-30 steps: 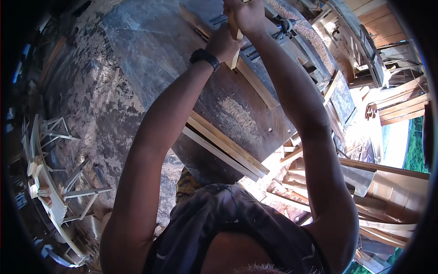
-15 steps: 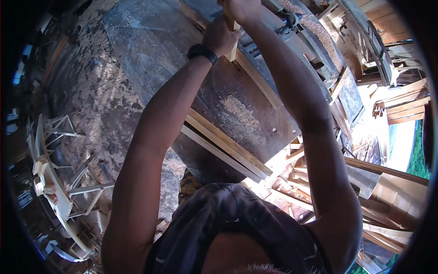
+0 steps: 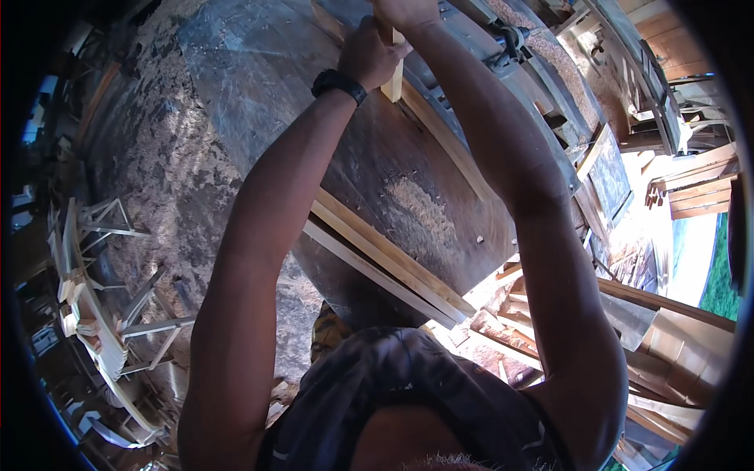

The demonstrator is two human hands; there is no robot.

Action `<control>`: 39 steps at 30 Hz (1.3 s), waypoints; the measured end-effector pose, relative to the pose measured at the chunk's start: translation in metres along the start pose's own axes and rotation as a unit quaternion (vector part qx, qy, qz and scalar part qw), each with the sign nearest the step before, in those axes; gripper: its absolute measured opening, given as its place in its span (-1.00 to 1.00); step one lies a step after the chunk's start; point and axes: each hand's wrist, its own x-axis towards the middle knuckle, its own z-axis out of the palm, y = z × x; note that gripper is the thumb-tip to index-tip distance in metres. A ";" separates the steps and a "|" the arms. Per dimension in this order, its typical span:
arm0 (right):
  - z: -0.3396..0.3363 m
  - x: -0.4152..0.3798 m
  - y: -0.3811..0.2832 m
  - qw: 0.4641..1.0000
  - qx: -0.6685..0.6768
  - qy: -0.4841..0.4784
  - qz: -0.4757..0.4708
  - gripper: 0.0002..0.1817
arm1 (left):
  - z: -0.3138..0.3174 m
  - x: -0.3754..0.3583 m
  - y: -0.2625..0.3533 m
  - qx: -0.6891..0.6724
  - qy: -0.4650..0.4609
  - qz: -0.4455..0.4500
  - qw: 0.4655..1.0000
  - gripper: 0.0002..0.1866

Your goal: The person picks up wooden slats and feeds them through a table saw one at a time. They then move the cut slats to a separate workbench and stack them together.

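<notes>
At the top of the view, my left hand [image 3: 367, 56], with a black band at the wrist, is closed around a short light strip of wood [image 3: 394, 85]. My right hand [image 3: 410, 12] is closed on the same strip a little farther up; its fingers are partly cut off by the frame's top edge. The strip's near end shows below my left hand. Close beside it a longer wooden strip [image 3: 448, 145] lies along the dark worktable [image 3: 377, 157]. Nearer my body, several pale wooden strips [image 3: 385, 255] lie side by side at the table's edge.
Sawdust [image 3: 420, 204] is scattered on the table. A dark metal clamp-like fitting [image 3: 512, 43] sits to the upper right. Stacked boards and offcuts [image 3: 683, 345] fill the right side. Thin wooden frames [image 3: 102, 314] stand on the left over a sawdust-covered floor [image 3: 169, 157].
Both hands and the short strip have shifted slightly left in the view, and the table scene has slid a little downward. The grip of both hands looks the same.
</notes>
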 end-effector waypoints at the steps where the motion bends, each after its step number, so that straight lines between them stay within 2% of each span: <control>1: 0.003 0.002 0.002 1.000 -0.001 -0.002 -0.001 -0.59 | -0.001 0.001 -0.002 -0.002 0.002 -0.005 1.000 -0.48; 3: 0.011 0.005 0.005 0.999 0.041 0.001 -0.004 -0.59 | -0.003 0.004 -0.007 -0.004 0.007 -0.011 1.000 -0.48; 7: 0.023 0.016 0.005 0.999 0.036 0.000 0.007 -0.60 | -0.005 0.019 -0.027 0.018 0.018 -0.005 1.000 -0.46; 9: 0.028 0.022 -0.007 0.993 -0.090 0.018 0.079 -0.63 | -0.009 0.034 -0.039 0.022 0.027 -0.013 0.999 -0.46; 10: 0.037 0.024 -0.002 0.993 -0.090 0.019 0.076 -0.63 | -0.012 0.047 -0.052 0.063 0.019 -0.012 0.998 -0.45; 12: 0.058 0.029 0.016 0.993 -0.053 0.104 -0.005 -0.63 | -0.022 0.057 -0.061 0.102 0.010 -0.010 0.995 -0.44; 13: 0.058 0.032 0.013 0.993 -0.056 0.107 -0.009 -0.63 | -0.028 0.063 -0.059 0.105 0.048 -0.024 0.993 -0.57; 14: 0.056 0.035 0.011 0.993 0.057 0.062 -0.079 -0.63 | -0.034 0.070 -0.052 0.105 0.084 -0.037 0.990 -0.63; 15: 0.051 0.036 0.011 0.976 0.165 0.015 -0.143 -0.64 | -0.038 0.071 -0.047 0.097 0.082 -0.036 0.991 -0.63; 16: 0.034 0.033 0.010 0.978 0.155 0.015 -0.139 -0.64 | -0.044 0.061 -0.034 0.072 0.163 0.055 0.982 -0.64; 17: 0.006 0.026 0.005 0.977 0.043 0.000 -0.210 -0.66 | -0.048 0.044 -0.024 0.045 0.241 0.142 0.959 -0.65; 18: -0.024 0.018 -0.002 0.958 -0.069 -0.014 -0.279 -0.68 | -0.053 0.028 -0.022 -0.017 0.183 0.153 0.971 -0.57; 19: -0.053 0.003 0.006 0.945 -0.103 0.039 -0.307 -0.66 | -0.058 0.008 -0.017 -0.077 0.122 0.164 0.976 -0.42; 20: -0.087 -0.012 0.012 0.966 -0.069 0.042 -0.247 -0.73 | -0.059 -0.027 -0.007 -0.078 0.017 0.088 0.993 -0.41; 21: -0.139 -0.023 0.031 0.969 -0.234 -0.081 0.022 -0.40 | -0.060 -0.067 0.003 -0.075 -0.087 0.012 0.993 -0.39; 22: -0.149 -0.051 0.050 0.994 -0.019 0.102 0.022 -0.40 | -0.060 -0.106 0.014 -0.072 -0.207 -0.045 0.975 -0.40; 23: -0.185 -0.074 0.083 0.984 0.021 0.163 0.076 -0.42 | -0.057 -0.144 0.017 -0.098 -0.269 -0.015 0.958 -0.47; 24: -0.214 -0.106 0.094 0.968 0.102 0.178 0.141 -0.42 | -0.062 -0.175 0.038 -0.095 -0.319 0.016 0.943 -0.55; 25: -0.230 -0.138 0.096 0.925 0.185 0.261 0.205 -0.39 | -0.058 -0.210 0.045 -0.090 -0.332 0.067 0.937 -0.57; 26: -0.263 -0.178 0.144 0.943 0.159 0.238 0.170 -0.38 | -0.059 -0.237 0.057 -0.096 -0.332 0.038 0.938 -0.57; 27: -0.268 -0.208 0.131 0.902 0.213 0.280 0.250 -0.34 | -0.062 -0.258 0.070 -0.077 -0.342 0.100 0.931 -0.58; 28: -0.291 -0.244 0.162 0.841 0.305 0.320 0.312 -0.29 | -0.066 -0.278 0.081 -0.055 -0.350 0.161 0.921 -0.58; 29: -0.299 -0.277 0.170 0.817 0.315 0.341 0.343 -0.28 | -0.069 -0.293 0.087 -0.046 -0.344 0.139 0.927 -0.58; 30: -0.300 -0.305 0.170 0.808 0.337 0.334 0.349 -0.25 | -0.070 -0.306 0.091 0.000 -0.364 0.178 0.914 -0.64; 31: -0.294 -0.322 0.160 0.775 0.375 0.348 0.372 -0.23 | -0.071 -0.318 0.093 0.044 -0.386 0.218 0.895 -0.69; 32: -0.296 -0.343 0.165 0.757 0.400 0.332 0.397 -0.24 | -0.069 -0.329 0.090 0.052 -0.385 0.211 0.897 -0.69; 34: -0.304 -0.382 0.165 0.766 0.461 0.168 0.416 -0.29 | -0.061 -0.344 0.081 0.084 -0.328 0.244 0.909 -0.80; 35: -0.304 -0.390 0.152 0.765 0.466 0.171 0.411 -0.29 | -0.059 -0.348 0.079 0.087 -0.330 0.249 0.906 -0.80; 37: -0.301 -0.403 0.119 0.638 0.497 0.171 0.563 -0.41 | -0.057 -0.351 0.078 0.112 -0.283 0.258 0.917 -0.80; 38: -0.298 -0.410 0.097 0.674 0.506 0.077 0.533 -0.55 | -0.058 -0.348 0.080 0.114 -0.281 0.264 0.916 -0.80; 39: -0.304 -0.414 0.086 0.712 0.454 0.020 0.536 -0.58 | -0.061 -0.346 0.084 0.111 -0.304 0.264 0.909 -0.80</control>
